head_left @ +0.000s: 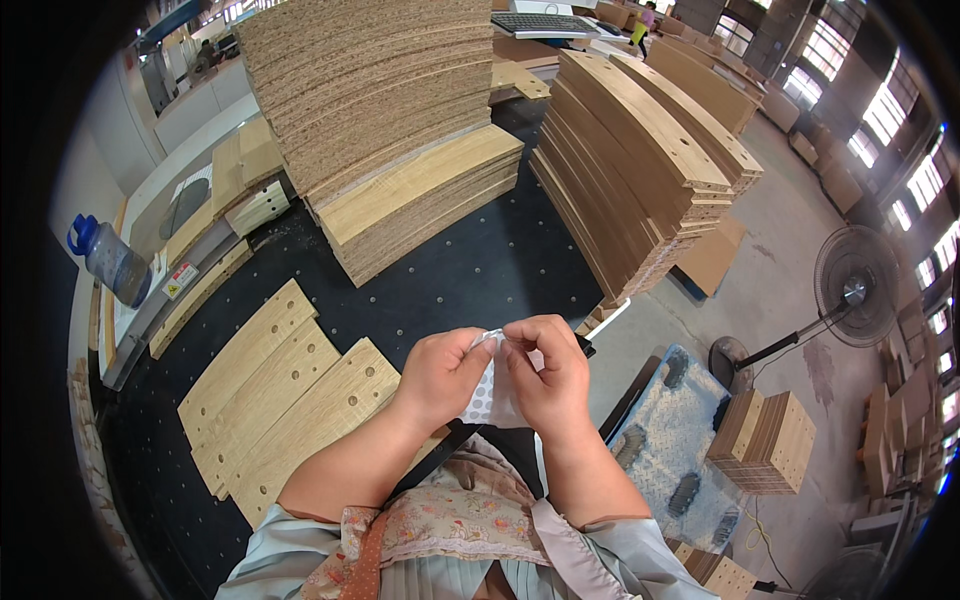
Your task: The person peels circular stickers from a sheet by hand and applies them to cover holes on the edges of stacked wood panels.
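Note:
My left hand [438, 375] and my right hand [552, 372] are close together in front of my body, at the near edge of the black table. Both pinch the top edge of a small white sheet with round grey dots [481, 397]. Thumbs and fingertips meet at that edge, and part of the sheet is hidden behind the fingers. To the left of my left hand, several light wood-grain boards with drilled holes [268, 372] lie flat, side by side.
Tall stacks of particle board [375, 100] and brown panels [610, 180] stand on the far part of the black table [440, 272]. A blue-capped bottle [110, 262] is at the left. A standing fan [853, 291], a worn blue pallet [672, 450] and stacked boards [765, 442] are on the right.

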{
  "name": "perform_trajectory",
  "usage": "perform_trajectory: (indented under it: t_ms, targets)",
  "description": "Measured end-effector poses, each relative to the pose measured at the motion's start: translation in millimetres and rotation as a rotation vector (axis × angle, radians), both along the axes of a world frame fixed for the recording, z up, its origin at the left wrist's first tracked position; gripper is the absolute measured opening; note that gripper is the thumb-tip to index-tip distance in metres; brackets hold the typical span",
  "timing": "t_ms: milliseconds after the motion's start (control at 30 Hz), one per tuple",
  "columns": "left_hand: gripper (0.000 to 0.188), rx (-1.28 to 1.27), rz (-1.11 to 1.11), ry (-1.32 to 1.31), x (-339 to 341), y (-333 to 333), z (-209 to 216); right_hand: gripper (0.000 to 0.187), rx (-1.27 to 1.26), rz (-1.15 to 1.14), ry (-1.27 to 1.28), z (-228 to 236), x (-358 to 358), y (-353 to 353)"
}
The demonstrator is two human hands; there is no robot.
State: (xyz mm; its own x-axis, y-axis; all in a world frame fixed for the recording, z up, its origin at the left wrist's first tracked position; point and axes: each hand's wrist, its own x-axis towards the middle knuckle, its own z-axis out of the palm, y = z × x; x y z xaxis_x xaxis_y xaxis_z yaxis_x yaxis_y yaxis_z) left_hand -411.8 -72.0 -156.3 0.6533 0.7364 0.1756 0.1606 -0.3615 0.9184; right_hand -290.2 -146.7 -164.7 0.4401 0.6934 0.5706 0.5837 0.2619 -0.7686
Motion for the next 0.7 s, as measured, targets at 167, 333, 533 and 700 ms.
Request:
perform_trajectory:
  t_ms: [167,333,533,700]
  targets:
    - [0.02,0.038,0.003,-0.014,0,-3,0,0.018,0.009,-0.006,0.005,2,0,1]
    - [0.019,0.064,0.009,-0.031,1,-5,-1,0.016,0.032,0.003,0.0,0,1,1]
    - [0.019,0.097,0.031,-0.015,1,-2,-1,0.011,-0.013,0.056,0.097,1,2,0]
    - [0.019,0.084,0.069,-0.037,0,7,-4,0.006,-0.071,0.404,0.967,-1,15,-7]
